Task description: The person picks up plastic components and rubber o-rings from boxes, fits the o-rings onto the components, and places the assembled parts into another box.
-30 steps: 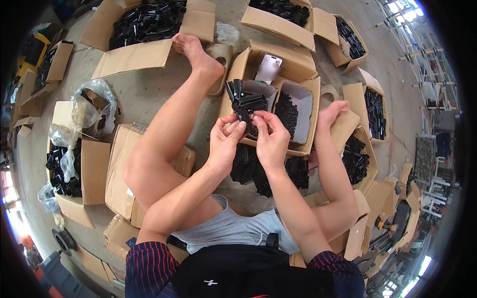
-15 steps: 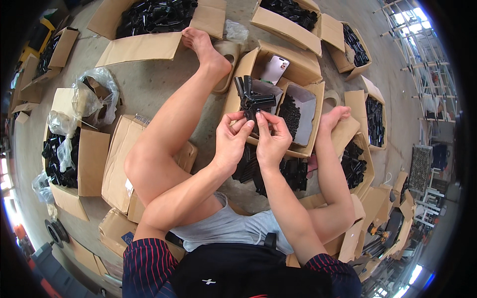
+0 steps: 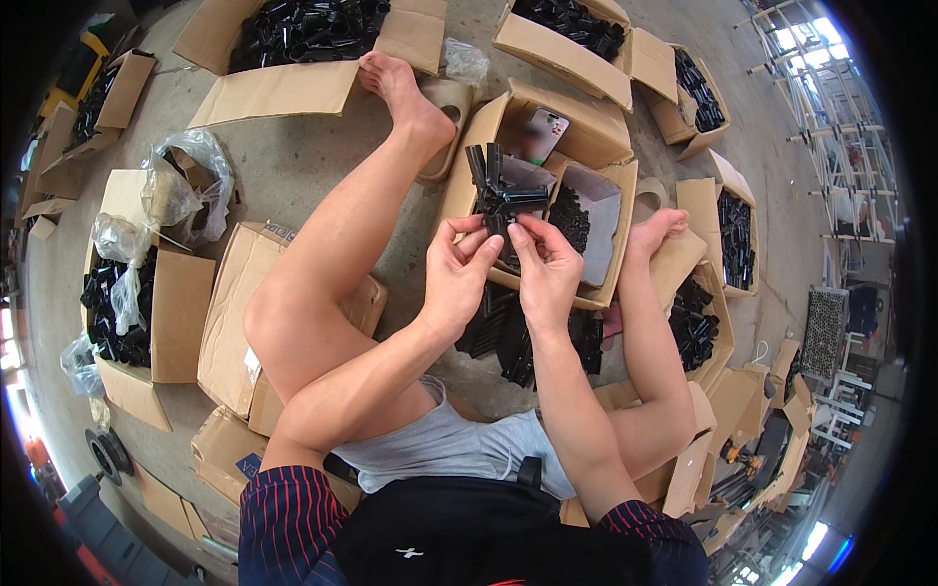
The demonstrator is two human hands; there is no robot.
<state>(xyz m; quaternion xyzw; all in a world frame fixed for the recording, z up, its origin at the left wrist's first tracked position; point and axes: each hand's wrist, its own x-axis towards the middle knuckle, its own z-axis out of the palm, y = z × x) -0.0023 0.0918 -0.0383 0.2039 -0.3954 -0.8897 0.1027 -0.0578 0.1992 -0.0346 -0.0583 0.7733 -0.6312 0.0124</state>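
A glossy black branched tube connector (image 3: 494,195) is held upright over the near edge of an open cardboard box (image 3: 627,220), its arms spreading up and to the right. My left hand (image 3: 455,278) pinches its lower end between thumb and fingers. At the same lower end, from the right, my right hand (image 3: 550,278) is closed in a pinch, thumb up against the part. Whether a tiny piece sits between those right fingertips cannot be made out. Small black pieces (image 3: 570,220) fill part of a grey-lined tray (image 3: 608,210) inside the box.
A phone (image 3: 549,127) leans inside the same box. Dark ribbed parts (image 3: 523,342) lie between my legs. Several cardboard boxes of black tubes stand around, one at the far left (image 3: 313,34), another at the right (image 3: 738,239). Metal racks (image 3: 831,146) line the right side.
My right hand has shifted slightly right and its thumb has moved. The connector has tilted a little, staying in my left hand's grip.
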